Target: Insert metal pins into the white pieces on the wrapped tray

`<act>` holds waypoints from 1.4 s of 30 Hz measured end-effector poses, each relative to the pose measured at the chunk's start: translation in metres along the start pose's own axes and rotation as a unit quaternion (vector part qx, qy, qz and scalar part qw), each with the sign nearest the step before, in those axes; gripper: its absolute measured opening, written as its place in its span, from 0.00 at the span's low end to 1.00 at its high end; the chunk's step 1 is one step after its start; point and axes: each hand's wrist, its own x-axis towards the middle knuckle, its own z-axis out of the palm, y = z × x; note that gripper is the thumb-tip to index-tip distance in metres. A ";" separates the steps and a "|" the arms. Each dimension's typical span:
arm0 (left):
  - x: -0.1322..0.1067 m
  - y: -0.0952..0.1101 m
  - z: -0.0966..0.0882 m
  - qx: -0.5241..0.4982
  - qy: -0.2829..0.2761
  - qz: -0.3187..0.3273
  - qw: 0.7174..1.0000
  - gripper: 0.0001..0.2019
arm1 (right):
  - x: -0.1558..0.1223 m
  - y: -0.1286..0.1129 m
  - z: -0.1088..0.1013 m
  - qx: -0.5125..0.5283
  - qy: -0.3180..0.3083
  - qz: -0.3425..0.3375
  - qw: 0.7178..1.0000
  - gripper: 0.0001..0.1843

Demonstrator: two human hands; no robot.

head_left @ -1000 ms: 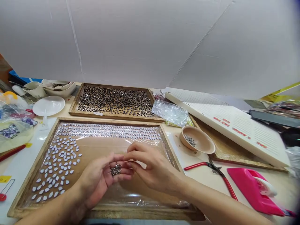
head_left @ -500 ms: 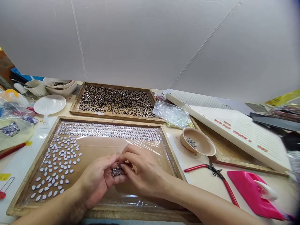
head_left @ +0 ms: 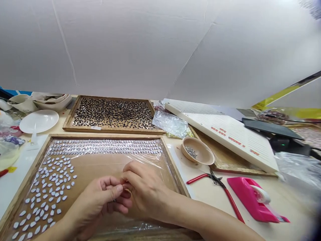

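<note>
My left hand (head_left: 100, 197) is curled shut over a small bunch of metal pins, which its fingers hide now. My right hand (head_left: 142, 185) sits against it, fingertips pinched at the left hand's fingers. Both hover over a wooden tray (head_left: 105, 136) lined with clear film. On the film lie several pale leaf-shaped pieces (head_left: 47, 187), loose at the left and in neat rows (head_left: 105, 146) along the far edge. A tan bowl (head_left: 203, 157) to the right holds more metal pins (head_left: 192, 152).
Behind is a second wooden tray (head_left: 112, 127) full of dark beads. Red-handled pliers (head_left: 220, 187) and a pink tape dispenser (head_left: 253, 199) lie to the right. A white slotted board (head_left: 220, 130), a plastic bag (head_left: 170, 123), a white plate (head_left: 38, 121) and bowls (head_left: 50, 100) are around.
My left fingers have curled over the pins that lay visible in the palm. My right fingertips have stayed at the left hand. The view has swung to the right.
</note>
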 end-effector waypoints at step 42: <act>0.004 -0.004 -0.002 0.006 0.015 -0.018 1.000 0.10 | -0.002 0.141 -0.055 -0.238 -0.083 0.148 0.956 0.08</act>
